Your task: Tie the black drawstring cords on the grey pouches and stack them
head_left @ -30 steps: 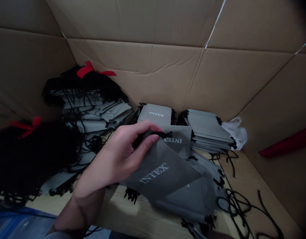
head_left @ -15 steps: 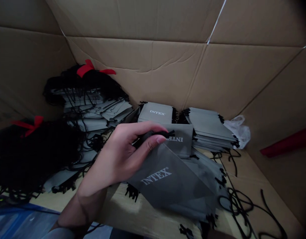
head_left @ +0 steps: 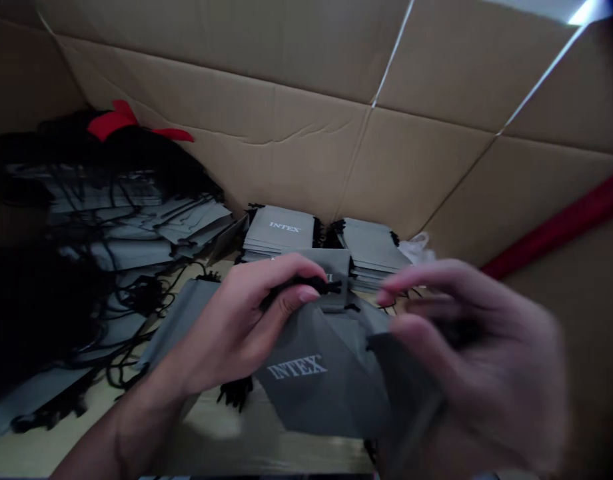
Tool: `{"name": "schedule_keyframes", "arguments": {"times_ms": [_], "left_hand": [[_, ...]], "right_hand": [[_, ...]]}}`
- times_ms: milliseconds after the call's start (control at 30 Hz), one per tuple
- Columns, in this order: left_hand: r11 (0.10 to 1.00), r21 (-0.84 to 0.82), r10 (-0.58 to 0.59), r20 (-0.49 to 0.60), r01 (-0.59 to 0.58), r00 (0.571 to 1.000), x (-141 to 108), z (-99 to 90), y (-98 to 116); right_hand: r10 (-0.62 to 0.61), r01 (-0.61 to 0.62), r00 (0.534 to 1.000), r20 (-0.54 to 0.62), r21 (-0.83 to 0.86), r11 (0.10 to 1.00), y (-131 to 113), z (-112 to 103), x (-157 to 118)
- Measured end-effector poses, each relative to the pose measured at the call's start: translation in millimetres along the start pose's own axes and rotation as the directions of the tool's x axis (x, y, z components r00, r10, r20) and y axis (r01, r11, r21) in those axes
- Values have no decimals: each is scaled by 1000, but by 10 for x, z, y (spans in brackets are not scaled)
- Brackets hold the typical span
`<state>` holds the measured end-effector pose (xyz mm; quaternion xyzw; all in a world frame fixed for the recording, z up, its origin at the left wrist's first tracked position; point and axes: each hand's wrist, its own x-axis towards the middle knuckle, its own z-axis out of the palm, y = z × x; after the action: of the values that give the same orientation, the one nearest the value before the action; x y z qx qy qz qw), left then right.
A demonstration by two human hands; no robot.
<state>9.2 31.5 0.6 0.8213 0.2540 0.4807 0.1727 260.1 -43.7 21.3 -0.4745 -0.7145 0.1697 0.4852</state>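
Observation:
My left hand (head_left: 256, 313) pinches the black cord ends (head_left: 331, 287) of a grey drawstring pouch (head_left: 316, 387) between thumb and forefinger. The pouch hangs below, its white INTEX lettering facing me. My right hand (head_left: 486, 353), blurred by motion, is at the right, its thumb and forefinger apart. Its other fingers curl around something black, apparently the cords of a second, darker-looking grey pouch (head_left: 406, 380) that hangs beneath the thumb. Behind my left hand stands another INTEX pouch (head_left: 339, 263), partly covered.
Two neat stacks of pouches, one at centre (head_left: 281, 230) and one at right (head_left: 371, 243), sit against a cardboard wall (head_left: 306, 147). At left lies a heap of pouches (head_left: 131, 253) with black cords and a red ribbon (head_left: 111, 123). A clear plastic bag (head_left: 419, 247) lies at right.
My right hand has risen into view from the lower edge, with a grey pouch hanging from it. The left hand keeps its pinch. The view has shifted to the right.

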Motion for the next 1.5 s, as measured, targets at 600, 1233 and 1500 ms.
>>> {"name": "schedule_keyframes", "arguments": {"times_ms": [600,1233,1500], "left_hand": [[988,117,93,99,-104,991,-30,23,-59],[947,210,220,130,-244,967,12,91,-114],[949,243,173,135,-202,976,15,84,-104]], "right_hand": [[115,-137,990,86,324,936,7,450,397],[10,-22,997,71,176,984,2,470,457],[70,-105,988,137,266,958,15,507,464]]}}
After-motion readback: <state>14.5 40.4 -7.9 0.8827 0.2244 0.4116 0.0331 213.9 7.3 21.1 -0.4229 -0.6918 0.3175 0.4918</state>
